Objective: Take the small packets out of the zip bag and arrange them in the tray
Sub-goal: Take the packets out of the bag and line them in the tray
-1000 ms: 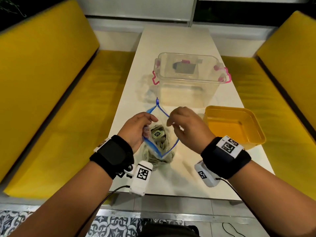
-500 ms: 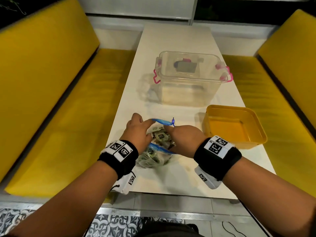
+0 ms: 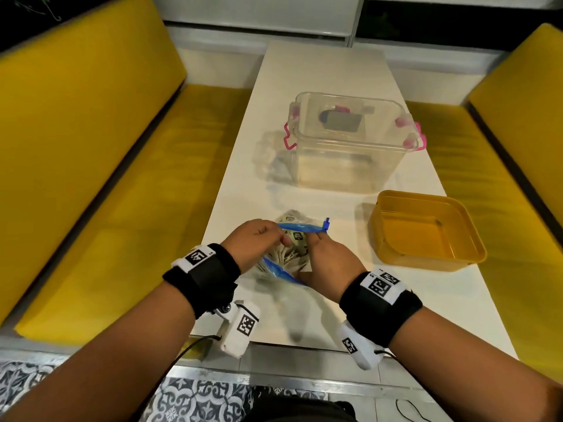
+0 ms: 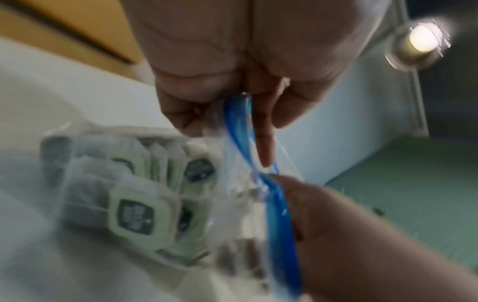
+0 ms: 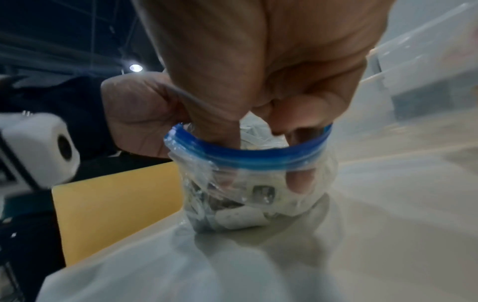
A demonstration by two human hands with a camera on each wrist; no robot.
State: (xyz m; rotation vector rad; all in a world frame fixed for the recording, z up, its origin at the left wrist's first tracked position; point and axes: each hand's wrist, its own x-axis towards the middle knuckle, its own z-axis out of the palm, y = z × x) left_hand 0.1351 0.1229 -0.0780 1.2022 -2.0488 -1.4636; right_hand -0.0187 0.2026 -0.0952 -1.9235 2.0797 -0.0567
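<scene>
Reaching into the opened zip bag (image 3: 281,271)

Left hand (image 3: 254,243) is pinching the blue rim wide; right hand (image 3: 327,261) is digging among packets (image 4: 134,212), should grasp one and lift straight out.

Right hand (image 5: 258,67) — fingers (image 5: 301,181) inside zip bag (image 5: 248,159)

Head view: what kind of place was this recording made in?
Probably a cafe or diner booth: a long white table runs between two yellow cushioned benches, with a patterned tile floor below. It could equally be a home dining nook.

Clear lidded bin (image 3: 350,141), yellow benches (image 3: 91,147)
</scene>
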